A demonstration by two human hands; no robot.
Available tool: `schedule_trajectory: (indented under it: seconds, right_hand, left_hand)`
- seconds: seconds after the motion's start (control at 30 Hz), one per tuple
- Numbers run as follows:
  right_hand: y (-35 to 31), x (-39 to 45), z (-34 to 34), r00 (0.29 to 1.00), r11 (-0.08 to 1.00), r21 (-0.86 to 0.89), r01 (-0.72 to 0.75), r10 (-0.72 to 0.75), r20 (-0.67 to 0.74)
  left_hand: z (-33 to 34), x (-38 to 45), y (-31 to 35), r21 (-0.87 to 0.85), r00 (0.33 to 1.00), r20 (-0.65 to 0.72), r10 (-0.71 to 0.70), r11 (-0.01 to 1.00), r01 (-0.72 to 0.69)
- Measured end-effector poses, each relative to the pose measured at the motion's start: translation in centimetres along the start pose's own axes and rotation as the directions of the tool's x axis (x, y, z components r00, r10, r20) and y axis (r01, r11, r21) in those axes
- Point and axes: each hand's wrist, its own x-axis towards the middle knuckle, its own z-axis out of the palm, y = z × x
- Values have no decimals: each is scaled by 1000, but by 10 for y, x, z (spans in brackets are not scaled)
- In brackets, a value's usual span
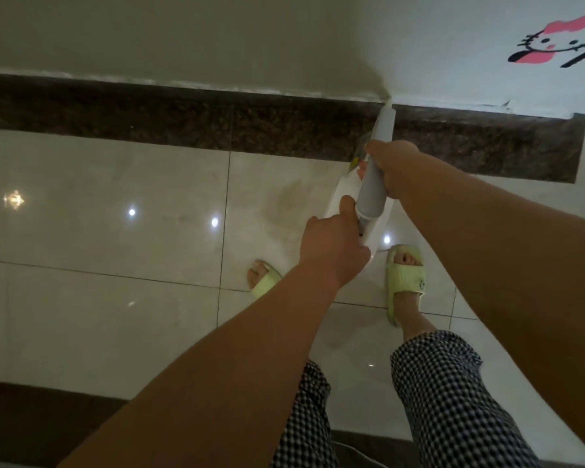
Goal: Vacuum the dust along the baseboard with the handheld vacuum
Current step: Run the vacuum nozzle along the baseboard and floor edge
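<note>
While both hands point(331, 251) point(394, 167) grip handheld vacuum point(374, 187) | nozzle beyond grips, touching baseboard point(217, 123) top.

Handheld vacuum point(372, 190): grey tube, white body
Baseboard point(183, 119): dark brown, speckled
Wall point(217, 35): off-white
Wall sticker point(551, 42): pink bow, black lines
Floor point(98, 231): glossy cream tiles, thin dark grout lines
Slippers point(406, 278): pale green, ribbed
Trousers point(453, 400): black-and-white small check
</note>
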Motion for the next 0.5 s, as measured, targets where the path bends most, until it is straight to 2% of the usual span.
schedule_trajectory:
  seconds: [0.3,0.5]
  right_hand:
    - [0,-7,62,999,998,56,-3,6,-48]
    - [-1,-12,80,999,999,47,8,-6,-54]
  left_hand:
    - [-16,3,-71,1,997,-5,82,997,-82]
    - [-21,3,-94,-19,994,-7,105,994,-105]
